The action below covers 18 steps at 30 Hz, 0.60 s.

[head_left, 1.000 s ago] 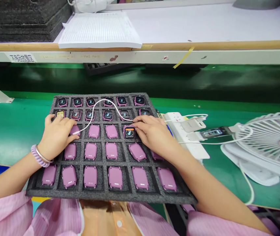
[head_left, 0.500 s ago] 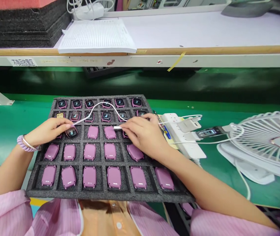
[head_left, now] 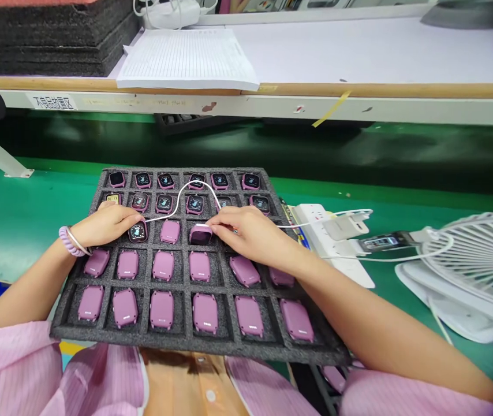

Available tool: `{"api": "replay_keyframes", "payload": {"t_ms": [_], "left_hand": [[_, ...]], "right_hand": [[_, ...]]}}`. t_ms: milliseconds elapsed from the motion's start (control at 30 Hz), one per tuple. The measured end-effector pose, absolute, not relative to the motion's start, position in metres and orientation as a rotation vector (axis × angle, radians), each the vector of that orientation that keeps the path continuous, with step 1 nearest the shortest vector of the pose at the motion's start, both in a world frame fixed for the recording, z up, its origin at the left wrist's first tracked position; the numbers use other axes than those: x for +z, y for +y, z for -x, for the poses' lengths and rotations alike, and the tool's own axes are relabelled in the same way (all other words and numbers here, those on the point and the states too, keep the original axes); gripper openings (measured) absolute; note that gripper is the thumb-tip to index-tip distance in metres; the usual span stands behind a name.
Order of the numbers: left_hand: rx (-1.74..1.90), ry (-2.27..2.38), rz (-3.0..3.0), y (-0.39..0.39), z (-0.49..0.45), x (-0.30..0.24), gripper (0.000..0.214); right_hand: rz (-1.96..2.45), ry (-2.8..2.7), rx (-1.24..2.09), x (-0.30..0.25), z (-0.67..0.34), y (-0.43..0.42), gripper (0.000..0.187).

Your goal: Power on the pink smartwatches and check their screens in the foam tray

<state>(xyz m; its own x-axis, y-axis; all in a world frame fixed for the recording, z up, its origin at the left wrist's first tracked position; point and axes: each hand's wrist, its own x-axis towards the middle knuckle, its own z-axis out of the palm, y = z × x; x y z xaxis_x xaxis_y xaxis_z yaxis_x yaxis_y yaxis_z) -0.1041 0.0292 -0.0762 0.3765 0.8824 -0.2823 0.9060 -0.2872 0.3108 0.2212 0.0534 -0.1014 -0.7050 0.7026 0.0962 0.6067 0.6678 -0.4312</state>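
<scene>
A dark foam tray [head_left: 99, 329] with a grid of pockets holds several pink smartwatch bodies. The far two rows lie screen up and lit, the near rows lie back up. My left hand [head_left: 103, 224] rests at the left of the third row, fingers closed on a watch [head_left: 138, 231] that shows its lit screen. My right hand [head_left: 250, 231] pinches the plug end of a white cable [head_left: 183, 193] against a tilted pink watch [head_left: 200, 234] in the middle of that row. The cable loops over the far rows.
A white power strip [head_left: 316, 222] with plugged adapters lies right of the tray. A white desk fan [head_left: 475, 260] stands at the far right. Behind, a raised shelf carries a paper pad [head_left: 186, 55] and stacked black foam [head_left: 47, 37]. Green mat [head_left: 12, 214] covers the bench.
My left hand turned its watch screen up and set it in its pocket. My right hand moved left from the lit watch, carrying the cable plug to the neighbouring pink watch, which is now tilted up.
</scene>
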Motion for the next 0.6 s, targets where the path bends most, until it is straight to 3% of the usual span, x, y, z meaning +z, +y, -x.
{"api": "replay_keyframes", "payload": {"t_ms": [133, 600], "left_hand": [[-0.086, 1.578, -2.217, 0.029, 0.101, -0.075, 0.055], [0.192, 1.65, -2.023, 0.031, 0.103, -0.075, 0.048]], "right_hand": [[1.228, -2.716, 0.39, -0.115, -0.216, 0.058, 0.027], [1.131, -2.655, 0.274, -0.127, -0.219, 0.05, 0.022]]}}
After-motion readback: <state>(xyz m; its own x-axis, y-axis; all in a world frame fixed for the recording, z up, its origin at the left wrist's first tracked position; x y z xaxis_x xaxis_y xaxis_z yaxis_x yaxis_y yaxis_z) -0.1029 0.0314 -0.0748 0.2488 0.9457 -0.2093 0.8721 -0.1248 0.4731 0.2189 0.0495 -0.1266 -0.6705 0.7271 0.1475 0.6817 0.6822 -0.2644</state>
